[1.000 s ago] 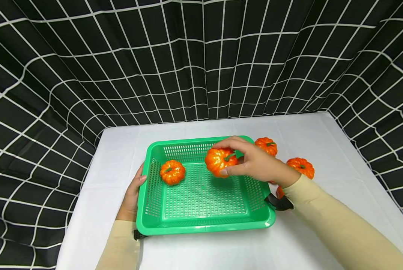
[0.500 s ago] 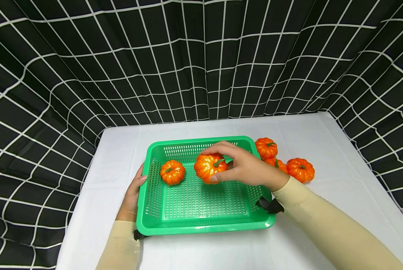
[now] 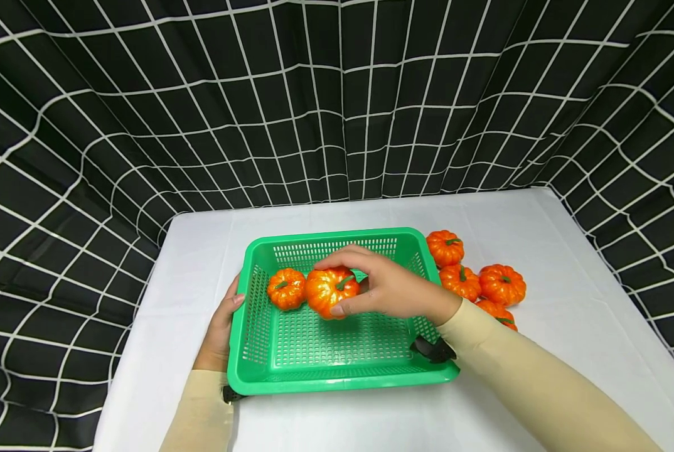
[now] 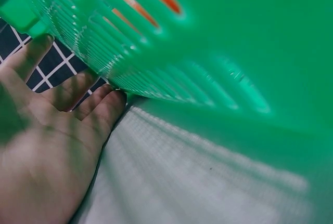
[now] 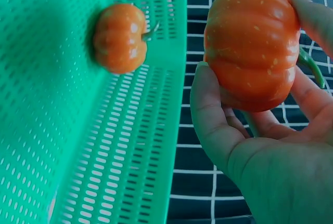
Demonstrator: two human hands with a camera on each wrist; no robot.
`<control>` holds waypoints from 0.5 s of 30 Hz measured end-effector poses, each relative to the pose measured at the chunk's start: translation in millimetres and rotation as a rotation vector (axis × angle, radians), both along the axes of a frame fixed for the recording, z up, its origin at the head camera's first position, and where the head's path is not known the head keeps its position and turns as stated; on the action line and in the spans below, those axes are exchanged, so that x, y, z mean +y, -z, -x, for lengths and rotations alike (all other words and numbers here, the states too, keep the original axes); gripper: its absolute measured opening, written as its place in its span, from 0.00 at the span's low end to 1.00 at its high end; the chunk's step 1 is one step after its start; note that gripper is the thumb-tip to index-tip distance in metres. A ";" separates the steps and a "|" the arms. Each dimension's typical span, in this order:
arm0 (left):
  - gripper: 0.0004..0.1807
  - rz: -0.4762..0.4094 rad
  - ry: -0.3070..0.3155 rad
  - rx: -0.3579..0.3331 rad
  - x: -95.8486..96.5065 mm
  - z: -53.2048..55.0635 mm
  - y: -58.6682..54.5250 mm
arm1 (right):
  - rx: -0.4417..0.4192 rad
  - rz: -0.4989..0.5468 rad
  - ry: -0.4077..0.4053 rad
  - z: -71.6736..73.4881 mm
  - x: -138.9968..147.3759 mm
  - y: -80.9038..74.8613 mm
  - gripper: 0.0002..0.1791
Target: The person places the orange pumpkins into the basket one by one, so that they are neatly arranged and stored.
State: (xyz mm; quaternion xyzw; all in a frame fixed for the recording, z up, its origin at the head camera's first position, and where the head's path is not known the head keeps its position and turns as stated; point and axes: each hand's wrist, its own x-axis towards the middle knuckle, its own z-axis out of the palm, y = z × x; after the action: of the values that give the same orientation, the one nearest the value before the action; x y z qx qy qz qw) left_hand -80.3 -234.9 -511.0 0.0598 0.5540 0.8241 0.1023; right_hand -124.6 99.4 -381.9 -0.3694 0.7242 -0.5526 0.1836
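Note:
A green plastic basket (image 3: 342, 384) with slotted walls stands on the white-covered table. My left hand (image 3: 223, 323) holds its left side, thumb at the rim; in the left wrist view the fingers (image 4: 106, 110) lie against the outer wall. My right hand (image 3: 390, 289) grips an orange toy pumpkin (image 3: 327, 295) with a green stem, thumb on the near side and fingers over the far side. The right wrist view shows that pumpkin (image 5: 255, 44) raised above the rim level. Just left of it, a smaller-looking pumpkin (image 3: 285, 291) sits inside the basket by the left wall.
Several more pumpkins lie on the table right of the basket, one (image 3: 445, 248) behind, one (image 3: 502, 285) farther right and one (image 3: 495, 312) partly hidden by the right sleeve. A black curtain (image 3: 337, 113) with white grid lines surrounds the table's back and sides.
My right hand has carried its pumpkin leftward and slightly nearer over the basket, close beside the other pumpkin. More of the pumpkins on the right now show. The left hand stays put.

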 end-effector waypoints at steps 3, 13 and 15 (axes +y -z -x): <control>0.40 0.001 0.001 0.003 -0.2 0.0 0.2 | 0.001 -0.006 -0.007 -0.8 -5.0 0.2 0.33; 0.41 0.033 -0.024 0.004 -0.4 2.2 2.1 | -0.005 -0.026 -0.045 -4.8 -26.1 1.7 0.34; 0.41 0.036 -0.027 0.007 -0.6 2.7 2.8 | -0.008 -0.028 -0.049 -5.2 -29.8 2.7 0.34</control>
State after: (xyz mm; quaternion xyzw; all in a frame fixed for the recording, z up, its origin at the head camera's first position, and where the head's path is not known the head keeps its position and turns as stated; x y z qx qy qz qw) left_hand -83.0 -235.5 -513.8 0.0534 0.5696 0.8151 0.0905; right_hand -119.5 69.7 -384.6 -0.3824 0.7217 -0.5393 0.2050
